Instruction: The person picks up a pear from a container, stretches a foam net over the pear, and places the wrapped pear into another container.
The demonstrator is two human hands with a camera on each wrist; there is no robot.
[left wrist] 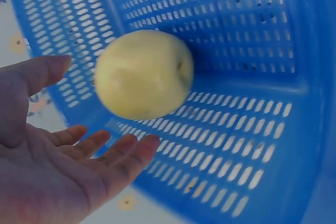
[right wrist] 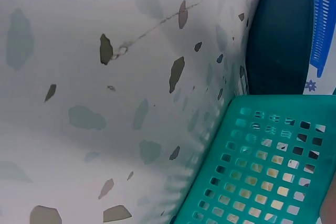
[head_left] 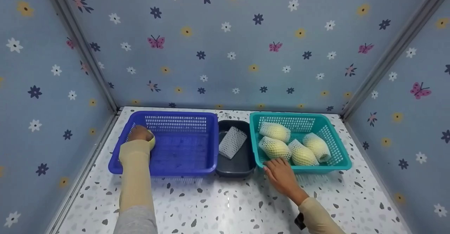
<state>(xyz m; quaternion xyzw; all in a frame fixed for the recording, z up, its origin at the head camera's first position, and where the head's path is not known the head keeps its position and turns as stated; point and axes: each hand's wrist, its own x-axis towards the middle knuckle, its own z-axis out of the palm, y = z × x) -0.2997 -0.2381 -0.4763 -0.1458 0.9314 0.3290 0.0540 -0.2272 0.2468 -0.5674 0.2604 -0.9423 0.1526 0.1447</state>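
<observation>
In the purple-blue basket (head_left: 182, 172) on the left lies a round pale yellow fruit (left wrist: 144, 74) with a dimple at one end, without a net. Beside it, fingers spread and palm turned toward it, is my left hand (left wrist: 63, 166); a gap shows between fingertips and fruit in the left wrist view. My right hand (head_left: 281, 177) rests with its fingers at the front rim of the teal basket (head_left: 337, 165). That basket holds several pale yellow fruits in white foam nets (head_left: 276, 147). Only a sliver of the right hand shows in the right wrist view.
Between the baskets stands a dark grey tray (head_left: 235, 172) with an empty white foam net (head_left: 232, 142) in it. All stand on a white speckled tabletop (head_left: 197, 206). Flower-patterned panels (head_left: 225, 51) close off the back and both sides.
</observation>
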